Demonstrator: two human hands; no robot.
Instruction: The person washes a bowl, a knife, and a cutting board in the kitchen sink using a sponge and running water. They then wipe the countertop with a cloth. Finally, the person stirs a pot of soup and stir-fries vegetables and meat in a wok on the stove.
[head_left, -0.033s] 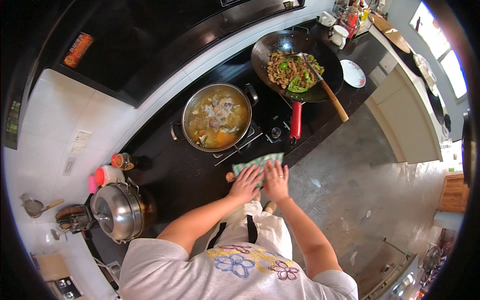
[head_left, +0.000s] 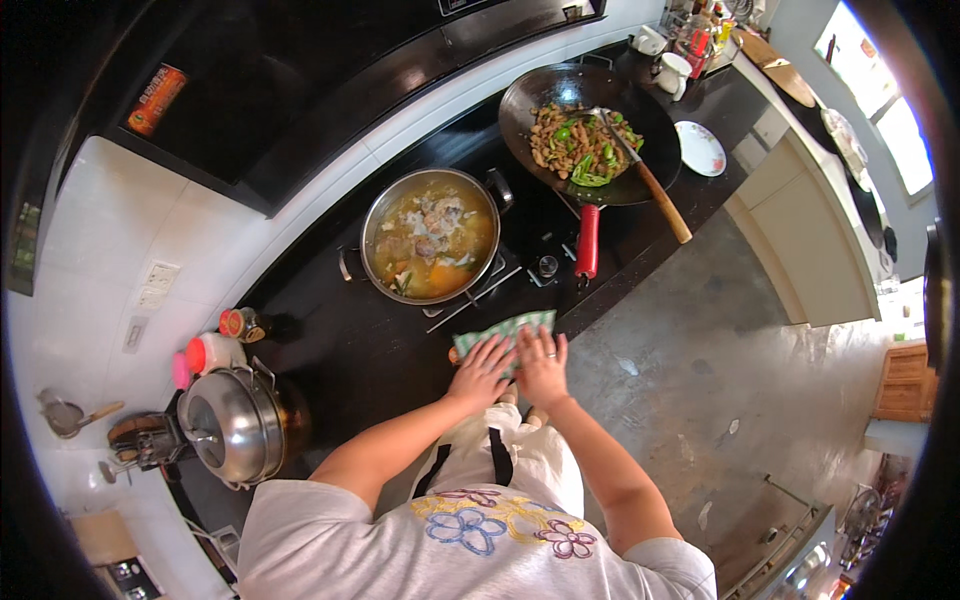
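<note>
Two bare hands lie side by side on a green checked cloth [head_left: 505,330] at the front edge of the black counter [head_left: 330,345], the left hand [head_left: 482,372] and the right hand [head_left: 543,365] both flat, fingers spread and pressing down rather than gripping, their thumbs nearly touching. That soft, woven-looking cloth sits at about 6 o'clock from the round steel pot [head_left: 430,235], just beside its rim, with its far edge poking out beyond the fingertips. Inside the shiny pot is a yellowish broth with pale chunks, and small loop handles stick out at either side. At 2 o'clock from the hands stands a wide dark wok [head_left: 520,105] of chopped brown and green food, its red handle [head_left: 587,242] pointing back toward the cloth, well apart from it, and a wooden-handled spatula [head_left: 650,185] resting across its rim. Beyond the wok, at 3 o'clock from it, lies a small white plate [head_left: 700,148]. Off at 9 o'clock from the hands stands a rounded, polished metal cooker [head_left: 235,425], with a few small capped bottles [head_left: 240,325] close behind it against the white tiled wall. Glossy black hood panels hang above the burners. Between hands and pot nothing intervenes but the burner's metal grate.
</note>
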